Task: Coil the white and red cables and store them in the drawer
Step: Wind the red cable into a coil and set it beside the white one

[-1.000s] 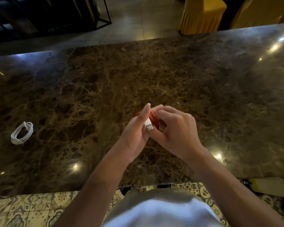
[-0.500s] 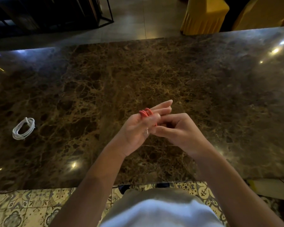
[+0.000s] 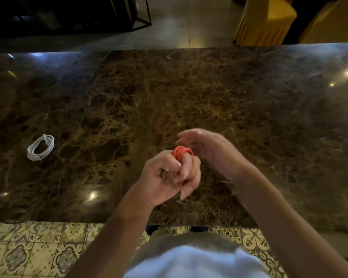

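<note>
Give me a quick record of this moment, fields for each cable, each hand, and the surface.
red cable: coiled, gripped in the left hand above the table
white cable: coiled, lying on the table at the far left, untouched
left hand: fingers curled round the red coil
right hand: blurred, fingers spread, beside the coil, holding nothing
table: dark marble top
drawer: not in view

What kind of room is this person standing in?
Probably a restaurant or banquet hall: a long polished marble counter, chairs in yellow fabric covers on the far side, and patterned floor tiles underfoot.
</note>
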